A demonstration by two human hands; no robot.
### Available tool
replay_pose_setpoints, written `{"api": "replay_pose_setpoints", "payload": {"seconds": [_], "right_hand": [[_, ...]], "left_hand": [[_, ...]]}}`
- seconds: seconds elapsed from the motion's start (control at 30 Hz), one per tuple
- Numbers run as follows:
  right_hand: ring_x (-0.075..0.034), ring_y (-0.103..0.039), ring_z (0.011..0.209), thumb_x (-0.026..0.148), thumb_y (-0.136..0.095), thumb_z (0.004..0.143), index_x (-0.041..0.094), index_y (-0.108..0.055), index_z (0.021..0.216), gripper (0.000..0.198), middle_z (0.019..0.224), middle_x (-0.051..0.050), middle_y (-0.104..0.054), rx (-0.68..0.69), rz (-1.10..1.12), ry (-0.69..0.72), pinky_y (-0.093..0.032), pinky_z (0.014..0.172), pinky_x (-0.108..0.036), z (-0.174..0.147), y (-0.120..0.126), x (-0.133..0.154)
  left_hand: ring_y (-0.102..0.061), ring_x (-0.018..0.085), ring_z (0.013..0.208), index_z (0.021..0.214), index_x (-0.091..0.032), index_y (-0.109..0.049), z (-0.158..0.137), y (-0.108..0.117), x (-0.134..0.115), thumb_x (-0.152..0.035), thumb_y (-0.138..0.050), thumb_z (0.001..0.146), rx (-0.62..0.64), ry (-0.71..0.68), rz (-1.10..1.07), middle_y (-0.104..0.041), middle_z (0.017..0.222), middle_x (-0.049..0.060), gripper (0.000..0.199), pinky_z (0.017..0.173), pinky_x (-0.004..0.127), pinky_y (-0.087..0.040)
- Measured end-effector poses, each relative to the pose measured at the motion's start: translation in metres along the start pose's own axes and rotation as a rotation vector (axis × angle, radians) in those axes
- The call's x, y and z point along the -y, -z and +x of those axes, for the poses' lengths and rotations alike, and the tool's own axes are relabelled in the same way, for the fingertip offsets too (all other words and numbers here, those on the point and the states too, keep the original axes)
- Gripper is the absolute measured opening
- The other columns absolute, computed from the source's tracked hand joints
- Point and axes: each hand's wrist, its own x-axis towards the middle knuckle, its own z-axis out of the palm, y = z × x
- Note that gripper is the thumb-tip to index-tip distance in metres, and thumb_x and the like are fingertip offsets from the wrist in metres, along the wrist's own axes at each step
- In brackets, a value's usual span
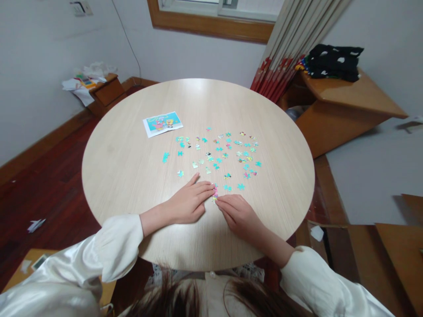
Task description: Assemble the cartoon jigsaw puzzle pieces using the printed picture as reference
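Tabletop (132, 176) bears puzzle strip (216, 191) between flat left hand (187, 201) and right hand (240, 215) pinching it.

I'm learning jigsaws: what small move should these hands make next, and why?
Probably nudge the yellow piece snug against the pink pieces with the right hand: it is right at the yellow piece, and the left hand rests by the pink pieces. Whether they interlock is too small to tell.

The head view looks forward and steeply down across the round table (122, 171), left hand (189, 200) and right hand (240, 215) fairly near, just below centre, window frame (211, 30) cut off up top; outer edges seem stretched, possibly by a wide lens.
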Motion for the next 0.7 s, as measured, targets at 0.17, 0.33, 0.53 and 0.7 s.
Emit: {"api": "replay_pose_setpoints", "payload": {"seconds": [0.17,0.33,0.53,0.7], "right_hand": [[-0.019,-0.065,0.092,0.008,-0.045,0.092,0.015,-0.062,0.109,0.026,0.098,-0.011,-0.069,-0.088,0.083,-0.102,-0.057,0.081,-0.035,-0.002,0.005,-0.003],[-0.02,-0.066,0.092,0.01,-0.046,0.092,0.015,-0.065,0.108,0.025,0.096,-0.012,-0.07,-0.121,0.067,-0.15,-0.058,0.08,-0.037,-0.003,0.009,-0.006],[-0.02,-0.067,0.093,0.012,-0.046,0.092,0.016,-0.066,0.108,0.026,0.098,-0.012,-0.071,-0.12,0.044,-0.203,-0.058,0.082,-0.038,-0.005,0.017,-0.012],[-0.021,-0.066,0.093,0.012,-0.046,0.092,0.017,-0.066,0.105,0.025,0.098,-0.012,-0.07,-0.109,-0.005,-0.247,-0.057,0.083,-0.04,-0.006,0.026,-0.028]], "left_hand": [[-0.055,0.022,0.118,0.118,-0.01,-0.059,0.003,-0.003,0.002,-0.011,-0.038,0.081,-0.051,-0.003,-0.02,-0.062,0.123,0.014,0.042,0.114,0.053,-0.026],[-0.054,0.023,0.117,0.117,-0.01,-0.058,0.003,-0.006,0.004,-0.01,-0.038,0.083,-0.074,-0.024,-0.022,-0.061,0.122,0.014,0.04,0.112,0.054,-0.031],[-0.056,0.023,0.111,0.114,-0.011,-0.058,0.006,-0.008,0.003,-0.008,-0.039,0.083,-0.142,-0.043,-0.043,-0.062,0.115,0.014,0.037,0.108,0.053,-0.037],[-0.056,0.024,0.105,0.111,-0.01,-0.058,0.008,-0.008,0.0,-0.006,-0.037,0.084,-0.205,-0.067,-0.077,-0.061,0.11,0.016,0.034,0.094,0.046,-0.05]]}}
